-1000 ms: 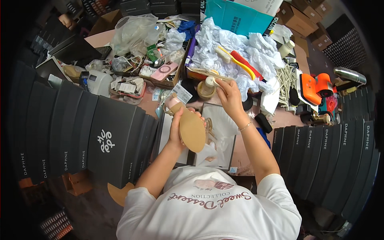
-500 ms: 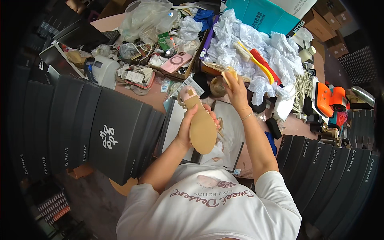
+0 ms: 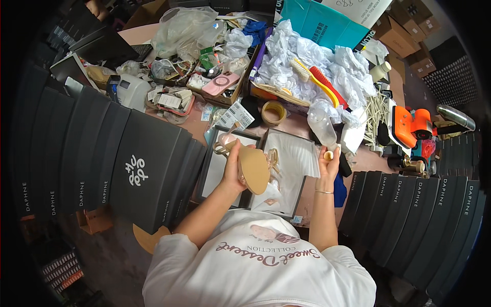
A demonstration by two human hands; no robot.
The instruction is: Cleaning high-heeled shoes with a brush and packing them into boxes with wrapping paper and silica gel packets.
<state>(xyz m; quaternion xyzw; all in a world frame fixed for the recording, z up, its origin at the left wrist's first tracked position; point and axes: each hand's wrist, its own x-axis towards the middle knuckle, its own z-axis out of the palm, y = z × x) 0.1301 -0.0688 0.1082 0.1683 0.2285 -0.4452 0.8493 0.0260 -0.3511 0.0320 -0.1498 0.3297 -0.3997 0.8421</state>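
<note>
L hand is clamping a tan-soled sandal round its middle approx mid-view, sole facing the camera, heel end pointing btw 10 & 11 o'clock; R hand is staying well apart at 3 o'clock from it, fingers closing on the narrow end of a clear bottle, whose body is tilting up toward 11; can't tell if its cap is on. Sandal is hovering over an open dark shoebox, where white tissue & gold-strapped footwear are lying. Going by the clock from the sandal: tape roll is sitting btw 12 & 1, pink phone is lying at 11, yellow-handled brush is resting on crumpled paper at 1, orange tool is standing btw 2 & 3, dark boxes are lining up at 9
</note>
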